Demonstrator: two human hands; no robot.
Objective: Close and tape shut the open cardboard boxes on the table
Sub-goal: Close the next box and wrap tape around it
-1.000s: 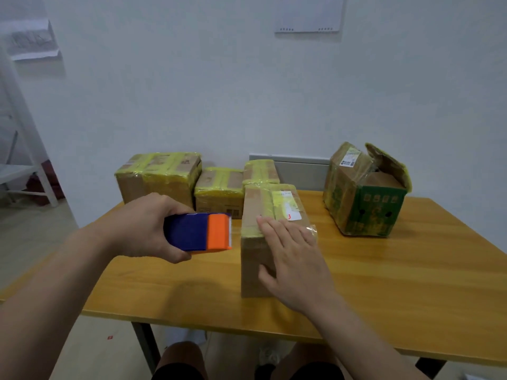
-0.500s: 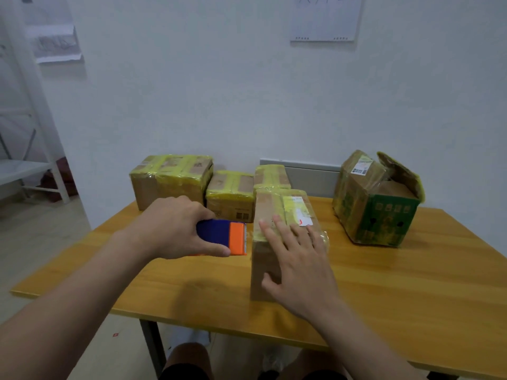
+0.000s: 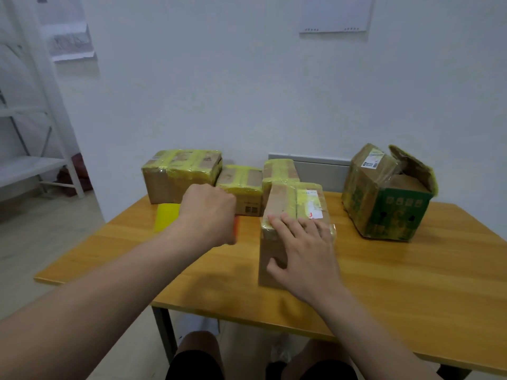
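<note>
Cardboard box [image 3: 282, 198] under right hand [image 3: 304, 259]; left hand [image 3: 208, 212] grips dispenser [image 3: 236, 227].

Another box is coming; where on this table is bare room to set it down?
Widest bare patch: the right front of the table, between the open green box, the front box under the right hand and the near edge. A smaller one: the left corner, nearer than the tape dispenser the left hand grips. The back left is crowded with three taped boxes.

Soft even indoor light, faint shadows, slight motion blur, wide-angle edge distortion.
</note>
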